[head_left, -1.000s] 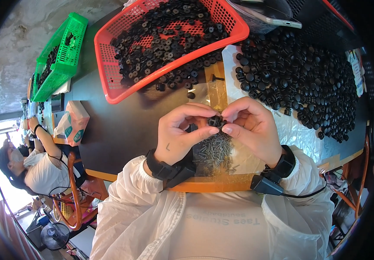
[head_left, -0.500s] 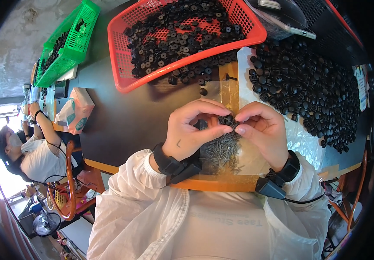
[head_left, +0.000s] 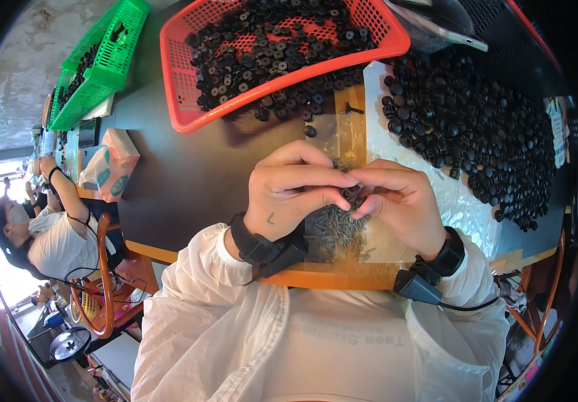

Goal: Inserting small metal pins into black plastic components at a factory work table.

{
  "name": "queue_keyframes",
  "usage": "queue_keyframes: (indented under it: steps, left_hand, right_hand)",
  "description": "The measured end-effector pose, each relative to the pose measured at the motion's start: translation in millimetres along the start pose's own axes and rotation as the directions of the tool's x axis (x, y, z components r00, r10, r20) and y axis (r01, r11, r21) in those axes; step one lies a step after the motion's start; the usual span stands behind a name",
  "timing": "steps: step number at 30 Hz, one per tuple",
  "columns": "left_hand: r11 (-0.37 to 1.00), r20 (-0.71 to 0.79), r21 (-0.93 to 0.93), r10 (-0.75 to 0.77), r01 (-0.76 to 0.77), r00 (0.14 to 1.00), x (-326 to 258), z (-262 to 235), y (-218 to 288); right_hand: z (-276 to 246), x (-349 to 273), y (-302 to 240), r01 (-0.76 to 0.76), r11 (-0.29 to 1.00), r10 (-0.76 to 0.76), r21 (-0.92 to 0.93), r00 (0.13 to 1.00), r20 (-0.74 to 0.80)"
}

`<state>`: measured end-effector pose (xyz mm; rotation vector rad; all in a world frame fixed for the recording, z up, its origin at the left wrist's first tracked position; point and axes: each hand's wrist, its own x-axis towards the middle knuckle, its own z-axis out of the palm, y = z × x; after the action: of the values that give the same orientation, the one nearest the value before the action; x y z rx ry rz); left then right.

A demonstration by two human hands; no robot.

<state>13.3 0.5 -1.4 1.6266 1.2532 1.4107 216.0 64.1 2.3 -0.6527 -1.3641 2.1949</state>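
Both hands meet over the near table edge around a small round black plastic part (head_left: 350, 193), mostly covered by the fingers. My left hand (head_left: 285, 191) pinches it from the left between thumb and forefinger. From the other side, the thumb and fingertips of my right hand (head_left: 401, 201) close on it too. Just beneath the hands lies a heap of small grey metal screws (head_left: 340, 231). To the right, a large pile of black round-headed caps (head_left: 473, 134) spreads over a white plastic sheet (head_left: 460, 214).
A red basket (head_left: 179, 87) of black disc-shaped parts stands at the back, with some spilled before it. Farther left are a green basket (head_left: 116, 63) and a tissue pack (head_left: 123, 167). A phone (head_left: 446, 33) lies back right. Another person (head_left: 64, 248) sits at far left.
My fingers have closed in tighter round the black part, which now shows less. The hands have tilted slightly and the part sits a little lower. The view has shifted slightly.
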Motion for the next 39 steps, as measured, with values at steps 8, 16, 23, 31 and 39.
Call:
queue_keyframes:
  steps: [8,16,23,31,39]
  left_hand:
    - [0.989,0.033,0.088,0.120,-0.123,0.992,2.6,-1.7,4.6]
    - [0.955,-0.024,0.213,0.214,-0.204,0.977,0.4,3.6,8.5]
    - [0.955,-0.001,0.215,0.208,-0.203,0.978,1.1,2.0,8.8]
    - [0.954,0.010,0.185,0.238,-0.235,0.971,2.4,3.5,11.1]
    - [0.950,0.044,0.202,0.234,-0.238,0.971,-0.4,3.2,12.2]
  right_hand:
    - [3.1,0.5,2.7,0.077,0.992,-0.081,-0.100,0.996,-0.040]
    - [6.3,-0.5,2.3,0.170,0.959,-0.181,-0.229,0.983,-0.031]
    - [2.5,0.5,4.4,0.155,0.976,-0.159,-0.155,0.987,-0.013]
    - [1.8,-1.0,1.2,0.075,0.993,-0.077,-0.094,0.997,-0.018]
    - [0.6,0.2,0.1,0.052,0.992,-0.054,-0.114,0.998,-0.020]
